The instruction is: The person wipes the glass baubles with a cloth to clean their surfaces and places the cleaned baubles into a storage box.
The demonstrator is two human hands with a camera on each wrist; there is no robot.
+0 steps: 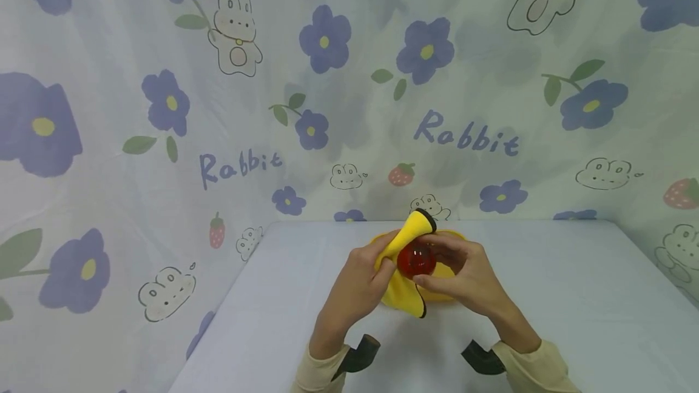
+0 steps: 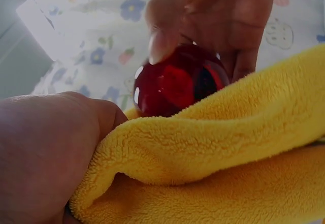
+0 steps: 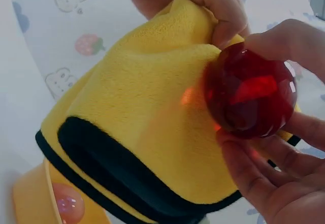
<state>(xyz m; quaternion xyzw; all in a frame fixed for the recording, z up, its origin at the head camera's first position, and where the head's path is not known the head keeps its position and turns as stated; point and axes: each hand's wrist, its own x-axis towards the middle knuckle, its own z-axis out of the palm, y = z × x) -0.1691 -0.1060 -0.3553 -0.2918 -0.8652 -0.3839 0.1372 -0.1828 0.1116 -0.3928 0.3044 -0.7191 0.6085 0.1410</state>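
A glossy, see-through red ball (image 1: 417,259) is held between the thumb and fingers of my right hand (image 1: 464,272). My left hand (image 1: 360,281) grips a fluffy yellow cloth (image 1: 405,296) with dark edging, bunched between thumb and fingers. In the left wrist view the cloth's fold (image 2: 203,137) overlaps the lower part of the ball (image 2: 177,82). From the right wrist, the ball (image 3: 251,89) shows right beside the cloth (image 3: 147,107), whose ends hang down. Both hands are raised in front of a yellow bowl (image 1: 445,275).
Inside the yellow bowl (image 3: 30,198) a pinkish, see-through ball (image 3: 68,203) is visible; the cloth and hands partly hide the bowl. It stands on a white table (image 1: 546,296). Behind hangs a curtain (image 1: 371,108) printed with rabbits and flowers.
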